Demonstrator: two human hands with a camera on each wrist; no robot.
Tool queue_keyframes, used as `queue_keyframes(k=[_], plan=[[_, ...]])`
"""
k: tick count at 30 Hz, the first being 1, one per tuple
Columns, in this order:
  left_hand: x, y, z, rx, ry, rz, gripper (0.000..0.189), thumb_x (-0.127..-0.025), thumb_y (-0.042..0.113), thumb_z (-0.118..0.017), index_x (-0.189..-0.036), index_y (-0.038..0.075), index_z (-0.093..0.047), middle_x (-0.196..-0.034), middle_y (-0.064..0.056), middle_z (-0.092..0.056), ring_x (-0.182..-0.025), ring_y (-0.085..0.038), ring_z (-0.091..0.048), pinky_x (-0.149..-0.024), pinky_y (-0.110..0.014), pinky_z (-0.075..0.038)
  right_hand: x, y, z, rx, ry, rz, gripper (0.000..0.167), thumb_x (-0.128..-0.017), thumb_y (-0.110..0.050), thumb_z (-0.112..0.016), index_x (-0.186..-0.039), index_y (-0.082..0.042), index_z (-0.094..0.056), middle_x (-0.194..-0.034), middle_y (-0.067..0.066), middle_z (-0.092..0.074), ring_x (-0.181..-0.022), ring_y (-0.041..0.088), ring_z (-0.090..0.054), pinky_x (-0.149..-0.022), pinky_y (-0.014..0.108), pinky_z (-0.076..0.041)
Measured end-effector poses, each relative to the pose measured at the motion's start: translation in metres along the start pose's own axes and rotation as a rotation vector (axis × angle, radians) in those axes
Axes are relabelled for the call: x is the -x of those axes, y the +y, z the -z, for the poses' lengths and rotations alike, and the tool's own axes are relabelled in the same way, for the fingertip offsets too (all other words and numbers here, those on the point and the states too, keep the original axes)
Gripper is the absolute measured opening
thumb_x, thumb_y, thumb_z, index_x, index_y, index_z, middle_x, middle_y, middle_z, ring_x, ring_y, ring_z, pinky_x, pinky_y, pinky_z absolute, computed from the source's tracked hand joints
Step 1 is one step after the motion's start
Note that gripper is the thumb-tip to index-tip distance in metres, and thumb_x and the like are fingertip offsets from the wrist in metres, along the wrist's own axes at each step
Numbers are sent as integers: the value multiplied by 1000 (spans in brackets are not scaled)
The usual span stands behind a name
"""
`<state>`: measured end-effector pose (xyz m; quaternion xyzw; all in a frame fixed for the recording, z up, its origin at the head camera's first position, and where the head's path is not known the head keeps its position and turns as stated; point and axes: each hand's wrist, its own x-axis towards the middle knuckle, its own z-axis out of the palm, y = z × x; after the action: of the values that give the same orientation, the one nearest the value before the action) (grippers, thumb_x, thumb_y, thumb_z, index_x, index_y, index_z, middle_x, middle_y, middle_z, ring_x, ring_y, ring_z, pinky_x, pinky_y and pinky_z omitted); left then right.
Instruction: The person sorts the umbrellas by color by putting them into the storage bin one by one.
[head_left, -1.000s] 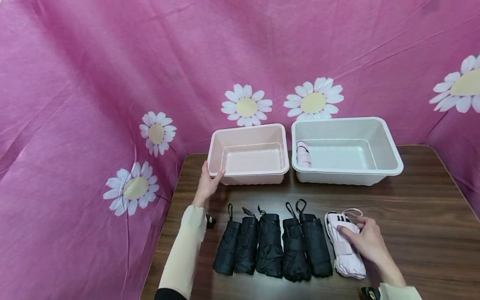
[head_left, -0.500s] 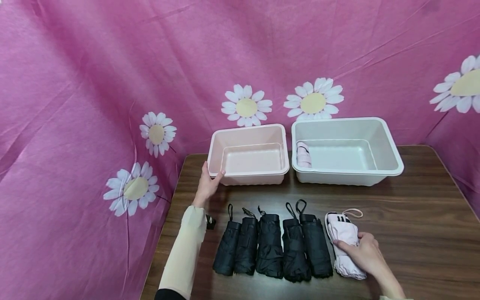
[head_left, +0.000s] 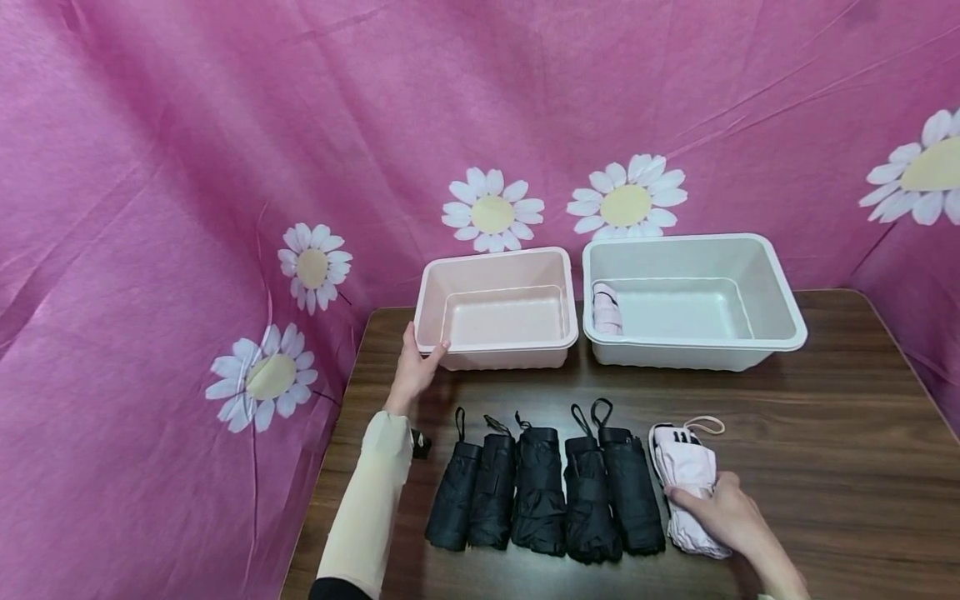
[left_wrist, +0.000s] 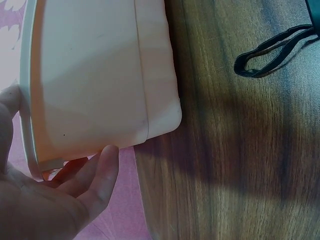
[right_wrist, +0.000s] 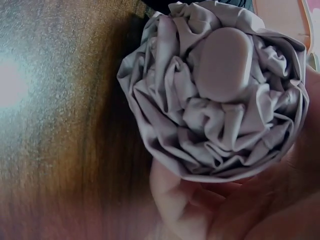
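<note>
In the head view, my left hand [head_left: 412,373] grips the near left corner of a pale pink plastic bin [head_left: 506,357]. The left wrist view has the thumb at the rim and curled fingers against the outer wall of this bin [left_wrist: 90,85]. My right hand [head_left: 729,512] holds a pale pink folding umbrella [head_left: 688,467] near its bottom end, thumb across its left side. That umbrella lies on the table with its wrist loop pointing away. Up close in the right wrist view are the gathered folds and oval handle end of the umbrella [right_wrist: 225,65]; fingers wrap beneath it.
Several black folding umbrellas [head_left: 538,492] lie side by side left of the pink one. A whitish bin [head_left: 697,354] stands right of the pink bin, with a rolled pink umbrella [head_left: 607,308] inside at its left. Behind hangs a pink flowered cloth [head_left: 390,125].
My right hand has slid down the pink umbrella from near its loop end toward its bottom end. The umbrella stays in place, and my left hand has not moved.
</note>
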<state>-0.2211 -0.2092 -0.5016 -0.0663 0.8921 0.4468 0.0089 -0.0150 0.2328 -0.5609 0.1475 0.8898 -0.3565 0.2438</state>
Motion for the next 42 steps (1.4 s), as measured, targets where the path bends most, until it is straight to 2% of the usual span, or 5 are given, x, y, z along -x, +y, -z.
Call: queue_keyframes(k=[10, 19, 28, 34, 42], plan=[[-1, -2, 1, 6, 14, -13, 86, -92, 26, -64, -153, -1, -10, -150, -32, -32, -137, -42, -36, -116, -49, -27, 0, -5, -2, 21, 19, 26, 90, -79, -52, -70, -110, 22, -30, -89, 38, -57, -83, 43, -60, -68, 48, -49], [-1, 1, 1, 6, 14, -4, 88, -91, 31, -64, -153, 1, -10, -150, -30, -34, -137, -39, -37, -116, -48, -28, -1, -5, -2, 27, 19, 29, 90, -78, -50, -71, -111, 23, -30, -91, 40, -57, -84, 45, -60, -71, 51, -49], [-1, 1, 0, 3, 12, 10, 88, -91, 32, -64, -153, 2, -10, -151, -28, -33, -138, -38, -36, -117, -47, -27, 0, -3, -4, 6, 65, 37, 87, -80, -50, -70, -117, 20, -34, -92, 34, -59, -82, 39, -61, -64, 44, -48], [-2, -2, -1, 8, 10, 9, 86, -92, 29, -64, -154, 3, -10, -151, -29, -32, -139, -38, -36, -117, -47, -26, 1, -1, -5, 2, 74, 34, 80, -81, -48, -70, -115, 17, -37, -94, 33, -60, -83, 38, -61, -63, 43, -48], [-2, -3, -2, 11, 18, -2, 87, -92, 29, -65, -154, 3, -11, -150, -29, -33, -138, -38, -36, -117, -47, -26, 2, 2, -4, -22, 76, 36, 89, -83, -49, -68, -129, 19, -32, -106, 38, -57, -91, 42, -60, -68, 43, -49]])
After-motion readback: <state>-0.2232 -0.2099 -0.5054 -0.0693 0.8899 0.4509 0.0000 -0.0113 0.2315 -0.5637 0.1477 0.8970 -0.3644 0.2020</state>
